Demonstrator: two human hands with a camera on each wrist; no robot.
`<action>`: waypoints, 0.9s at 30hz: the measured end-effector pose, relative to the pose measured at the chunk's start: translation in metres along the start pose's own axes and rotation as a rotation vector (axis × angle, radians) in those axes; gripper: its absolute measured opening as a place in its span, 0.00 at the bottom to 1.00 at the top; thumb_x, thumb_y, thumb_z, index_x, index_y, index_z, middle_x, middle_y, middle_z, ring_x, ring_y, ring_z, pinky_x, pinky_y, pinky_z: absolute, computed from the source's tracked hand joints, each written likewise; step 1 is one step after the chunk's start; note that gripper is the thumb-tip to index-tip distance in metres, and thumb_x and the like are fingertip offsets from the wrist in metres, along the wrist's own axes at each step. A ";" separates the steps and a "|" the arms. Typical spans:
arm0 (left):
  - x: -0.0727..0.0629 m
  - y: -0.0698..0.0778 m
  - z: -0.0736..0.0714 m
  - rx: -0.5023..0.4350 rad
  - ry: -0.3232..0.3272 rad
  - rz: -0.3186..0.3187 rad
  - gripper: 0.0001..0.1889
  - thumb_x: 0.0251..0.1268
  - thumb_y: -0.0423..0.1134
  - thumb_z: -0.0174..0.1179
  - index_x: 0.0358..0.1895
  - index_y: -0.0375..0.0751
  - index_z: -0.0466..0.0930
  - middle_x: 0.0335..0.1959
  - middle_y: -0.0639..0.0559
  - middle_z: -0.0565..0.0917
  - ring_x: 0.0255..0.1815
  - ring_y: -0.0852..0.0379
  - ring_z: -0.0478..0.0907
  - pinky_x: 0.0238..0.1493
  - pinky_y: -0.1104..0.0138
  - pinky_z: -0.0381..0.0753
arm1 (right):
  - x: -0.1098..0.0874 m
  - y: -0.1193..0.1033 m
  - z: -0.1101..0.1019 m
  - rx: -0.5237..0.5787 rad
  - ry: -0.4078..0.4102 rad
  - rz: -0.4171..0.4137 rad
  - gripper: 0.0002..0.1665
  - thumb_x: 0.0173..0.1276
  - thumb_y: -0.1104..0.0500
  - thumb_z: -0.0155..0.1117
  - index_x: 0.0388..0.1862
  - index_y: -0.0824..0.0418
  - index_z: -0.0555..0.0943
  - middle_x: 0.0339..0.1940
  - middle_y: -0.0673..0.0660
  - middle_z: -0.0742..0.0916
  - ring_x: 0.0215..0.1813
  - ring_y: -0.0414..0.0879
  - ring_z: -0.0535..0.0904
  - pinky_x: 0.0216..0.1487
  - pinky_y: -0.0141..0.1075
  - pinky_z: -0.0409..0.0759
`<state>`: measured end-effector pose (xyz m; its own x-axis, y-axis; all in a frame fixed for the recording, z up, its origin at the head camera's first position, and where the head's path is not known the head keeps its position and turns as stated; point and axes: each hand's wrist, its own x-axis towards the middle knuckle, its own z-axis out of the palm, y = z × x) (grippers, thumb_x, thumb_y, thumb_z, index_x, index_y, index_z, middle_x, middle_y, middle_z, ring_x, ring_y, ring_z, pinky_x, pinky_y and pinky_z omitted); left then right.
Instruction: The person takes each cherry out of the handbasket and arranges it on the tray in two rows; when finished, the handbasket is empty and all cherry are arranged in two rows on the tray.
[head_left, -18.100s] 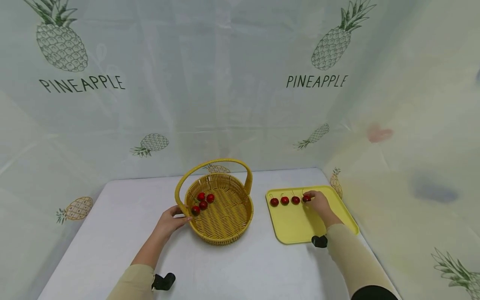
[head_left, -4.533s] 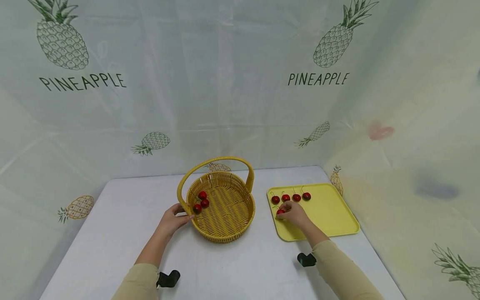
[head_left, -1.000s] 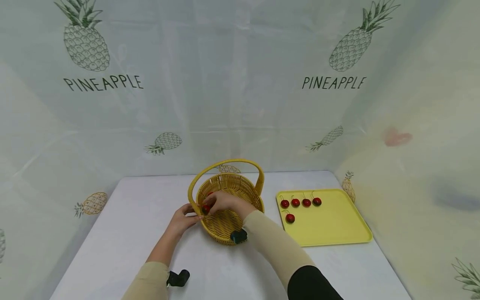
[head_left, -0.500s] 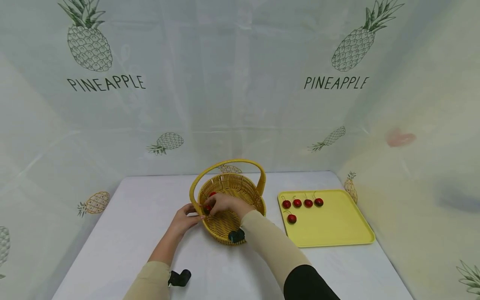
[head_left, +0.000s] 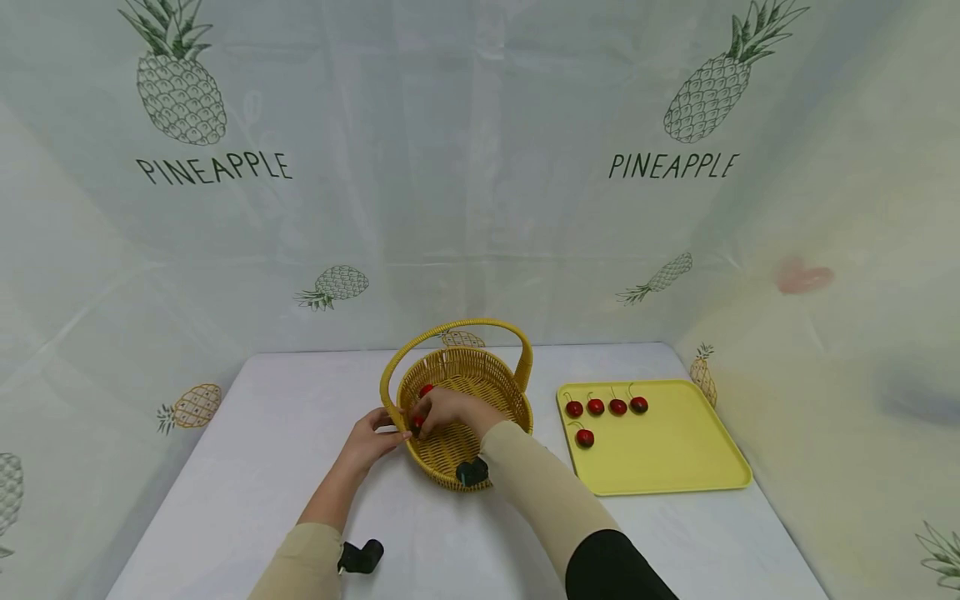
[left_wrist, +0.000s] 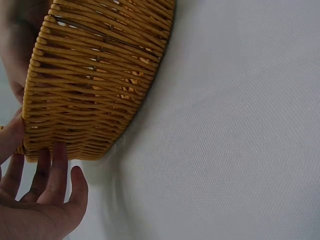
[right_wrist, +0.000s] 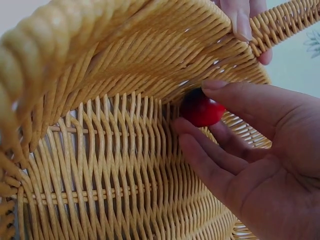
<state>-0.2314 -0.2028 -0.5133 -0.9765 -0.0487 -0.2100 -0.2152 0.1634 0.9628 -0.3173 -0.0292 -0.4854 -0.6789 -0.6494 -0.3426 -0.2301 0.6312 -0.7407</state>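
Note:
A round yellow wicker basket [head_left: 487,379] with a tall arched handle stands on the table. My left hand [head_left: 367,442] grips its left rim at the foot of the handle, the thumb over the rim and fingers against the outer wall in the left wrist view. Reaching inside, my right hand [head_left: 452,408] holds a dark red cherry [right_wrist: 202,109] between thumb and fingers, close to the basket wall. Another cherry [head_left: 426,390] shows behind that hand, which may hide more. On the yellow tray [head_left: 667,450], several stemmed cherries [head_left: 596,406] form a back row; one cherry [head_left: 584,437] sits in front.
The tray lies to the right of the basket on a white-covered table [head_left: 442,550]. A pale curtain [head_left: 450,208] printed with pineapples hangs behind and at the sides. The basket's handle [head_left: 457,323] arches over its opening.
My right hand set a cherry in front of the tray's row, then went left into the basket and took hold of another cherry. My left hand has kept its grip on the rim.

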 end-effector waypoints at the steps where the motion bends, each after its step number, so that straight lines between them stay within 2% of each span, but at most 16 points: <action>1: 0.000 0.000 0.000 -0.001 -0.003 0.002 0.25 0.57 0.30 0.69 0.59 0.34 0.74 0.55 0.37 0.76 0.51 0.47 0.79 0.48 0.60 0.80 | -0.001 0.000 0.000 -0.004 0.000 0.001 0.21 0.58 0.68 0.73 0.52 0.59 0.85 0.38 0.49 0.85 0.37 0.39 0.77 0.46 0.36 0.80; 7: 0.000 0.000 0.001 -0.001 -0.005 0.005 0.26 0.57 0.30 0.70 0.60 0.33 0.73 0.56 0.36 0.75 0.52 0.45 0.79 0.49 0.60 0.80 | -0.007 0.000 -0.003 0.068 -0.007 -0.009 0.20 0.58 0.71 0.71 0.51 0.62 0.85 0.38 0.52 0.85 0.37 0.40 0.77 0.51 0.44 0.80; 13: -0.001 -0.002 -0.001 0.002 -0.006 0.000 0.26 0.58 0.31 0.70 0.61 0.35 0.74 0.57 0.36 0.74 0.53 0.45 0.78 0.50 0.60 0.80 | -0.017 -0.001 -0.009 0.127 0.000 -0.023 0.17 0.57 0.71 0.72 0.47 0.63 0.85 0.38 0.53 0.85 0.38 0.42 0.78 0.52 0.46 0.79; 22: 0.000 0.000 0.000 -0.005 -0.017 0.016 0.26 0.59 0.29 0.67 0.62 0.32 0.72 0.57 0.36 0.74 0.52 0.46 0.78 0.51 0.60 0.79 | -0.032 0.010 -0.016 0.259 0.048 -0.027 0.14 0.57 0.70 0.73 0.43 0.66 0.84 0.36 0.55 0.83 0.37 0.47 0.81 0.49 0.49 0.81; 27: 0.001 -0.002 0.000 0.003 -0.020 0.019 0.27 0.59 0.29 0.67 0.62 0.32 0.72 0.57 0.36 0.74 0.52 0.46 0.78 0.51 0.61 0.79 | -0.044 0.012 -0.020 0.227 0.081 -0.036 0.13 0.57 0.67 0.75 0.41 0.65 0.83 0.35 0.54 0.82 0.36 0.43 0.77 0.47 0.47 0.81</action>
<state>-0.2320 -0.2037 -0.5154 -0.9805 -0.0259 -0.1946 -0.1962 0.1674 0.9662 -0.3048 0.0154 -0.4676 -0.7287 -0.6280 -0.2730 -0.0988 0.4910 -0.8656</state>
